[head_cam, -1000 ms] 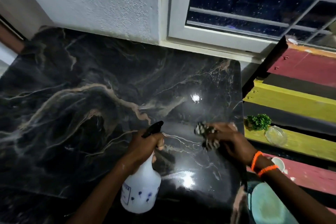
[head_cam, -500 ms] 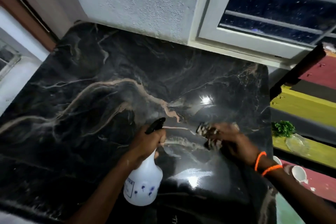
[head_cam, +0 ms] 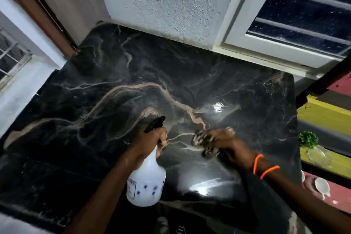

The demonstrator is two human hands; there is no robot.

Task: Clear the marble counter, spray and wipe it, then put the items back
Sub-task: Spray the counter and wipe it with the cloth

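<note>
We see the black marble counter (head_cam: 95,119) filling most of the view, its pale veins running from about nine o'clock toward the centre. Its surface carries no items apart from what the hands hold. Just below centre, at roughly six o'clock, the left hand (head_cam: 150,142) has its fingers wrapped tight around the neck of a white spray bottle (head_cam: 146,182), whose black nozzle (head_cam: 154,123) points up toward eleven o'clock. The bottle hangs tilted, its body low toward six o'clock; we cannot tell whether its base touches the counter. Just to the right, at about four o'clock from centre, the right hand (head_cam: 229,148) presses a bunched, patterned cloth (head_cam: 204,143) onto the marble, its fingers curled over the cloth. Two orange bands (head_cam: 263,165) circle that wrist. Further right, at three o'clock, a small green plant (head_cam: 308,139) sits on striped painted boards (head_cam: 322,112) beside the counter's edge.
</note>
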